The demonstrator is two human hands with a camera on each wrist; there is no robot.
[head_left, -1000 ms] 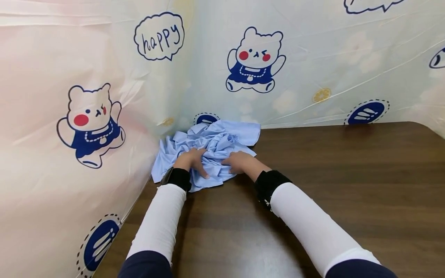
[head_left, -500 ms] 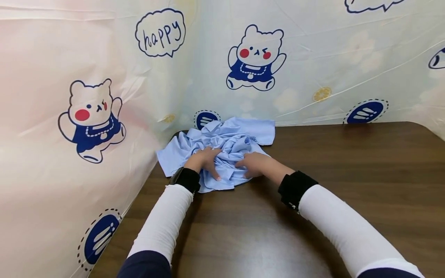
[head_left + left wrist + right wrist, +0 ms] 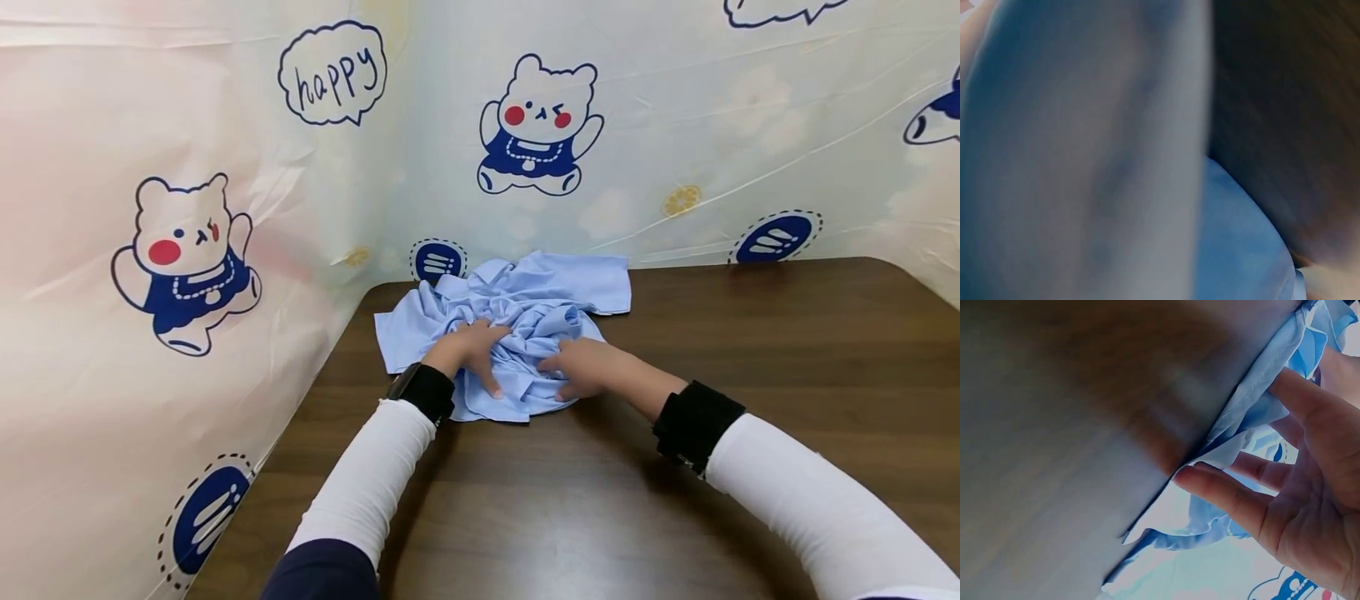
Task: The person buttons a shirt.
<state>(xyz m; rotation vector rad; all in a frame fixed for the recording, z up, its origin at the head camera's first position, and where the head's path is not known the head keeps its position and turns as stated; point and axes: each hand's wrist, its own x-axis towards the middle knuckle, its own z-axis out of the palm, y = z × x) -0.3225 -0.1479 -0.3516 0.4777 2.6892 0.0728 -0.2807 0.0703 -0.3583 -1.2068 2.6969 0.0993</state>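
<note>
A crumpled light blue shirt (image 3: 517, 292) lies bunched on the brown table, its sleeve-like ends spreading left and right. On its left part rests my left hand (image 3: 472, 346), thumb apart from the fingers, whose tips are partly lost among the folds. My right hand (image 3: 588, 367) touches the right side of the heap with spread fingers. Up close in the right wrist view, the right hand (image 3: 1316, 487) has thumb and fingers apart against the loose shirt edges (image 3: 1260, 412). A blurred pale surface fills much of the left wrist view, beside some blue cloth (image 3: 1241, 237).
The brown wooden table (image 3: 750, 367) extends to the right and toward me. A printed curtain (image 3: 652, 108) with cartoon bears stands along the back and left edges of the table, just behind the shirt.
Both hands have moved right, and the shirt has slid with them away from the left curtain. The back left table corner now shows. Both hands stay on the cloth.
</note>
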